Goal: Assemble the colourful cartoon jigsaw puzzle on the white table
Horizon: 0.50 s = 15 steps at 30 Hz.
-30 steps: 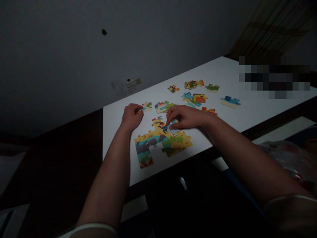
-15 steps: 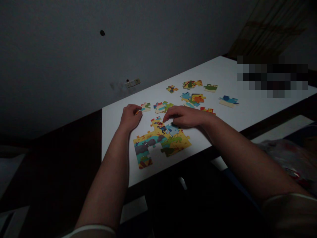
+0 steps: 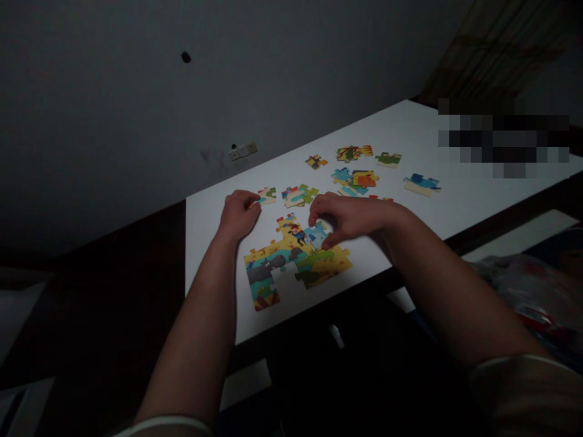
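Note:
My left hand [image 3: 240,213] rests at the table's left side, fingers curled closed at the edge of a beige and green puzzle piece [image 3: 268,194]; a bit of orange shows by the fingertips. My right hand [image 3: 348,216] arches over a light blue puzzle piece [image 3: 317,234], its thumb and fingers on opposite edges. That piece lies against a yellow piece with a small figure [image 3: 293,231] and a piece with a green crocodile [image 3: 324,264]. Joined to these on the left is a section with a grey hippo [image 3: 269,265]. A gap lies between the hippo and crocodile parts.
Loose piles of puzzle pieces lie beyond my hands, one [image 3: 298,195] near the middle and another [image 3: 359,180] farther right. A blue and beige piece [image 3: 422,184] sits apart. The white table [image 3: 387,124] runs along a grey wall [image 3: 113,109]. A clear plastic bag [image 3: 523,291] is at the right.
My right hand has spread its thumb away from its fingers and shifted slightly right, uncovering more of the light blue piece. The left hand has hardly moved.

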Motion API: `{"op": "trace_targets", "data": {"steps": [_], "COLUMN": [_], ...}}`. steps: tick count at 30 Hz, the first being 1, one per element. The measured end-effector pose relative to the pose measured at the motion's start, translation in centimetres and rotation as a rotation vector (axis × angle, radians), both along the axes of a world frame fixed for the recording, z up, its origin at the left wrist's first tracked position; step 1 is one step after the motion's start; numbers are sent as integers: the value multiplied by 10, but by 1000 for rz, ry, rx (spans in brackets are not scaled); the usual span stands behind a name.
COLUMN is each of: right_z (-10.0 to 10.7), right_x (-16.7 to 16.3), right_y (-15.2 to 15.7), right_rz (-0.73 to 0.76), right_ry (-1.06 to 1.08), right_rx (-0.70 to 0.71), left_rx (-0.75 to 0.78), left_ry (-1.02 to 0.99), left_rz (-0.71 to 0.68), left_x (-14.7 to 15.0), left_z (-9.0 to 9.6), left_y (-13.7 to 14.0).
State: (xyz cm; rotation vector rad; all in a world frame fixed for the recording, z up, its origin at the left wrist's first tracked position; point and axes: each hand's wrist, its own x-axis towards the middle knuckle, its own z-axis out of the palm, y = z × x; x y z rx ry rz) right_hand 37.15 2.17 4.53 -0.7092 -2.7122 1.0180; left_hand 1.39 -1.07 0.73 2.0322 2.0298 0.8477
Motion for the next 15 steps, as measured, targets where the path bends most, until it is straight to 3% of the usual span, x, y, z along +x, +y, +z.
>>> {"op": "trace_targets", "data": {"steps": [10,15], "right_z": [5,3], "right_x": [-9,-8], "right_y": [-7,-5], "right_rz": [-72,-71], "right_ry": [25,29], "right_rx": [-167,-72], "left_rx": [-2,5], "left_ry": [-1,13], "left_rz": [-7,12], "left_x": [-3,-2], "left_z": [0,-1], "left_y": [2,1]}}
